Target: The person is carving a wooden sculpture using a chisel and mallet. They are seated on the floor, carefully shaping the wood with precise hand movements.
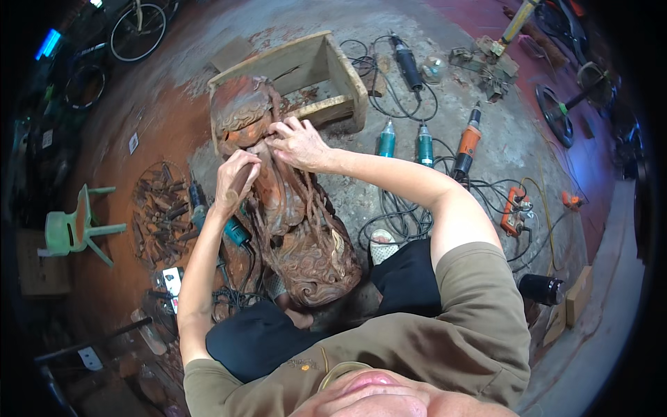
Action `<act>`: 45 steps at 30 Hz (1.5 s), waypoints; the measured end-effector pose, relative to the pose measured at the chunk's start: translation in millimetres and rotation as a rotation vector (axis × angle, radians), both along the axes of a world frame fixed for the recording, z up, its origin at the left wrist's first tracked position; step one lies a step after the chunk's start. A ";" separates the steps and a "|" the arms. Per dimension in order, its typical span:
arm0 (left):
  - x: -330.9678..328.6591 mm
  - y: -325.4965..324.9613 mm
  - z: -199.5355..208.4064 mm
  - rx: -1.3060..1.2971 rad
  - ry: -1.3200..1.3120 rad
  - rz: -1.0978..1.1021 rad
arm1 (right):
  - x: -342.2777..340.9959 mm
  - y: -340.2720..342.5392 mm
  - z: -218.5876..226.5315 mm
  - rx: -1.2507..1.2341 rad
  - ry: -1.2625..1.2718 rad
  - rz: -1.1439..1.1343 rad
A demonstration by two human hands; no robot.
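Note:
A reddish-brown carved wooden figure (283, 201) lies lengthwise in front of me, its swirled base between my legs. The head end leans on a wooden box. My left hand (236, 182) is closed around the brown wooden handle (240, 182) of what looks like a carving chisel, beside the figure's neck; its tip is hidden. My right hand (300, 144) rests on the neck from the other side, fingers bent inward close to the left fingertips. Whatever those right fingers pinch is too small to make out.
The open wooden box (354, 90) stands beyond the figure. At left are a round basket of wooden-handled tools (161, 215) and a green stool (66, 229). Rotary power tools, including an orange one (467, 146), lie right among tangled cables (399, 215) and an orange power strip (514, 210).

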State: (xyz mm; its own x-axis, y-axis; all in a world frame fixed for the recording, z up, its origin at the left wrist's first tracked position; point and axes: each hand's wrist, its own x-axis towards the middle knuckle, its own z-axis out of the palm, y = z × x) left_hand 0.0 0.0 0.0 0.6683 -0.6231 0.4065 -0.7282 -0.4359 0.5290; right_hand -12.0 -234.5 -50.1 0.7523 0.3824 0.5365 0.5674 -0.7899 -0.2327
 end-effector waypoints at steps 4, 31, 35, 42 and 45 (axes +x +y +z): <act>-8.5 -13.1 7.1 -0.168 0.108 -0.096 | -9.9 -21.2 2.2 -0.099 0.048 -0.009; -20.7 -6.0 -7.8 -0.013 -0.032 0.039 | -1.9 -9.1 -0.2 -0.067 0.026 -0.005; -5.9 -7.5 -0.8 -0.074 -0.029 0.010 | -3.0 -7.8 1.6 -0.069 0.020 -0.002; -11.2 -13.4 -7.4 -0.057 -0.089 0.078 | -1.3 -10.4 -2.5 -0.023 -0.037 0.013; -6.1 -14.6 -5.3 -0.079 -0.077 0.058 | -1.7 -9.4 -2.7 -0.029 -0.019 0.014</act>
